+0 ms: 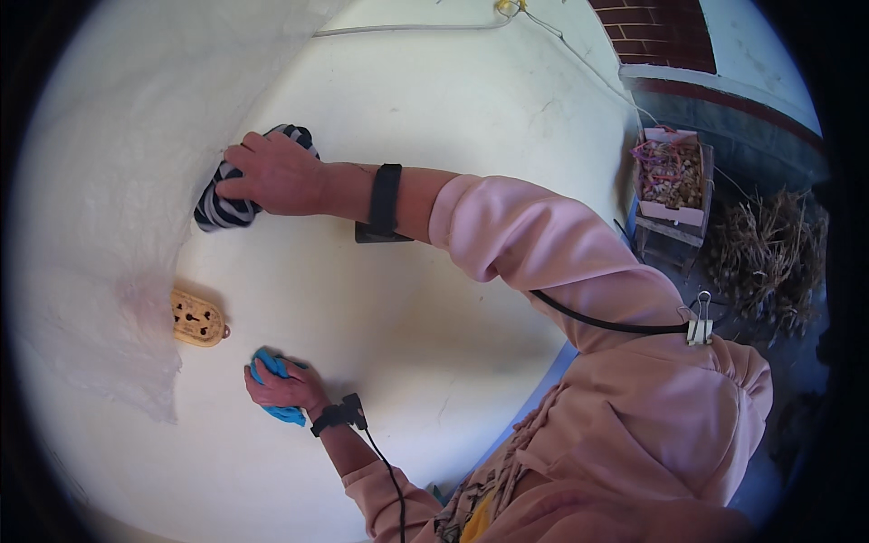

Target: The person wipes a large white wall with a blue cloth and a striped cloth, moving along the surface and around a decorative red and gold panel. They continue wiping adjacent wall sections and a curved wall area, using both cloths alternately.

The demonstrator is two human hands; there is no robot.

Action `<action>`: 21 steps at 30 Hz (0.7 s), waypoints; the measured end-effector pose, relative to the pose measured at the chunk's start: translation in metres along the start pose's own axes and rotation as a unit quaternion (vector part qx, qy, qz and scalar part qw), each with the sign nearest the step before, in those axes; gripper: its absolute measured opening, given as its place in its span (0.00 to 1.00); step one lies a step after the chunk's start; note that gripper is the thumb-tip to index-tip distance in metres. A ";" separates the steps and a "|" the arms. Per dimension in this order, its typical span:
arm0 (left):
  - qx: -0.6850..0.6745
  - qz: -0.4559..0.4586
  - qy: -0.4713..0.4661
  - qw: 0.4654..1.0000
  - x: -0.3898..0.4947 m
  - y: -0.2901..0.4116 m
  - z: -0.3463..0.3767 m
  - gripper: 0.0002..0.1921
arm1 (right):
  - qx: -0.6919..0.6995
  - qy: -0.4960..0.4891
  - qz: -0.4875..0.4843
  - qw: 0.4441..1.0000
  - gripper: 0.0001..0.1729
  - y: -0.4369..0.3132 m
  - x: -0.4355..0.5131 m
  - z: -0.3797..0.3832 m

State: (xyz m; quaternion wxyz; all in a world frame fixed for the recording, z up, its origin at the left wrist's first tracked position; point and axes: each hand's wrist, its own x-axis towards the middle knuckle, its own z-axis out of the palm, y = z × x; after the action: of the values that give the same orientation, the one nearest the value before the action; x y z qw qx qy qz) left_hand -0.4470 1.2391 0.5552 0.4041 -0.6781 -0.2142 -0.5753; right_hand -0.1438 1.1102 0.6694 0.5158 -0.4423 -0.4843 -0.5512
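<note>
My right hand (278, 173) is closed over a bunched black-and-white striped cloth (227, 203) and presses it to a pale wall (380, 298), beside the edge of a translucent plastic sheet (115, 224). Lower in the picture, my left hand (285, 390) grips a crumpled blue cloth (288, 414) against the same wall. Between the two hands, nearer the left one, a yellow electrical socket block (197, 317) sticks out from under the sheet's edge. Black straps with small devices are around both wrists.
A cable (414, 28) runs along the wall at the top. At the right, a cardboard box (672, 213) of small dry pieces stands on a wooden stool (665, 232), beside a heap of dry stalks (767, 251). A black cable (604, 324) is clipped to my pink clothing.
</note>
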 end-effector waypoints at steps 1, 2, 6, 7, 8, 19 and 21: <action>-0.001 -0.002 -0.008 1.000 0.000 0.001 0.000 0.18 | -0.030 0.066 -0.049 0.996 0.11 0.005 0.001 -0.009; -0.004 -0.013 -0.016 1.000 0.001 0.001 0.000 0.18 | -0.061 0.111 -0.090 0.988 0.10 0.016 -0.002 -0.021; 0.018 0.017 0.024 0.999 -0.001 0.003 0.001 0.18 | -0.156 0.153 -0.076 0.973 0.18 0.094 0.002 -0.069; 0.018 0.005 0.018 1.000 -0.001 0.003 0.002 0.18 | -0.152 0.140 -0.058 0.977 0.19 0.115 0.003 -0.077; 0.018 0.004 0.015 1.000 -0.002 0.004 0.002 0.18 | -0.175 0.106 -0.040 0.978 0.18 0.134 0.005 -0.081; 0.052 0.008 0.018 0.998 -0.006 0.001 0.008 0.21 | -0.112 -0.020 0.005 0.993 0.24 0.264 -0.060 -0.093; 0.054 -0.009 0.011 0.998 -0.007 0.001 0.009 0.22 | -0.134 -0.006 0.005 0.991 0.24 0.289 -0.093 -0.113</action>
State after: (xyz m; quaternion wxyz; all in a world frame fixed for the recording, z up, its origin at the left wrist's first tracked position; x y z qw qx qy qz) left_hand -0.4427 1.2473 0.5481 0.4374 -0.6470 -0.2459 -0.5741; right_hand 0.1531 1.0115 0.5844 0.4516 -0.5135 -0.4066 -0.6059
